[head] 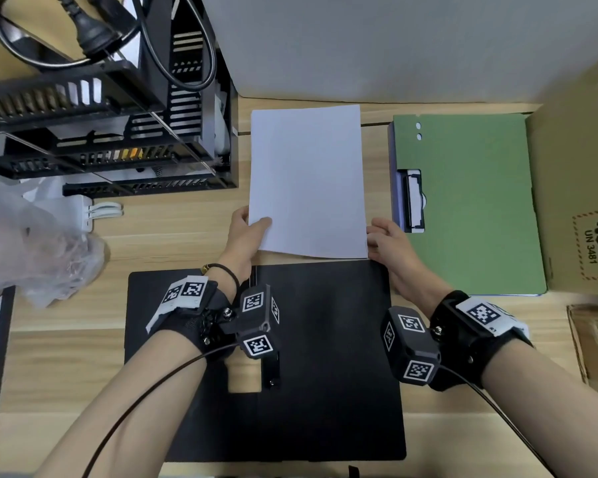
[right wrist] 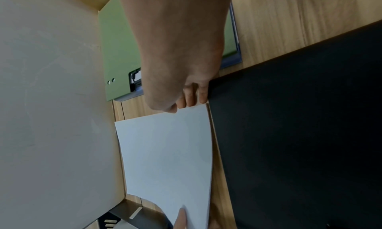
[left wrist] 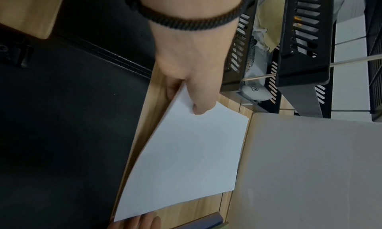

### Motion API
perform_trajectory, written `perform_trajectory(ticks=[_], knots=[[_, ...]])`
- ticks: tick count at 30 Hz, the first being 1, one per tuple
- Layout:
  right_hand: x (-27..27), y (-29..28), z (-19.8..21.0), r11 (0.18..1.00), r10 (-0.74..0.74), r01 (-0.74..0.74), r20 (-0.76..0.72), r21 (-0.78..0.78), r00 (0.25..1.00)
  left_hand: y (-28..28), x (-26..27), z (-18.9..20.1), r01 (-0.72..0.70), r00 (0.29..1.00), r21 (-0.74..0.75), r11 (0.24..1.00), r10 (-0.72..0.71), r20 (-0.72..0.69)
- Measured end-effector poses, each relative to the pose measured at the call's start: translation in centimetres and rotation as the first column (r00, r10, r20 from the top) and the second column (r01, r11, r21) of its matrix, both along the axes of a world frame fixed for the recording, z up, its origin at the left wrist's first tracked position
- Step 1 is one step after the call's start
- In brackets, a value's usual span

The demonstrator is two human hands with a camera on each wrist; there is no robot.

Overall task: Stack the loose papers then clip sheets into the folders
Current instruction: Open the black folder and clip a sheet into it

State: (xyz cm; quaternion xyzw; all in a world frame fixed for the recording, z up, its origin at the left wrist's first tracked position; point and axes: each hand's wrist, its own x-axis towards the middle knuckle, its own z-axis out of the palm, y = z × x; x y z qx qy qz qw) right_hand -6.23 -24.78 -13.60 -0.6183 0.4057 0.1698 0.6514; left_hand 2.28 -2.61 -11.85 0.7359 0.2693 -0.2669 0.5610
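At the desk's centre, the left hand (head: pixel 247 236) pinches the near left corner of the white paper stack (head: pixel 308 181), thumb on top, while the right hand (head: pixel 389 246) has its fingers curled against the stack's near right corner, though whether it truly grips I cannot tell. Outward from the hands, the black folder (head: pixel 325 391) lies open at six o'clock and the green folder (head: pixel 470 201) lies at three o'clock, its clip (head: pixel 413 200) holding nothing visible. The sheets look gathered and squared, so stacking seems nearly done; clipping into both folders remains.
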Motion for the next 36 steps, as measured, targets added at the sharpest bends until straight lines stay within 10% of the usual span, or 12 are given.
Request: perform_trajectory(ticks=[13,23,36], knots=[[-1.0,0.2,2.7,0.997,-0.04,0.034,0.081,0.07,0.996,1.2,-1.3,3.9,0.13,0.989,-0.244,0.961,-0.11,0.097],[-6.2,5.1,6.3,0.993,0.118,-0.114,0.178,-0.033,0.977,8.4,-9.0,3.9,0.401,0.915,-0.074,0.913,-0.404,-0.022],[-7.9,10.4,13.8,0.965,0.15,-0.029,0.461,-0.26,0.875,11.8,-10.8,10.3,0.28,0.864,-0.026,0.96,-0.24,0.442]])
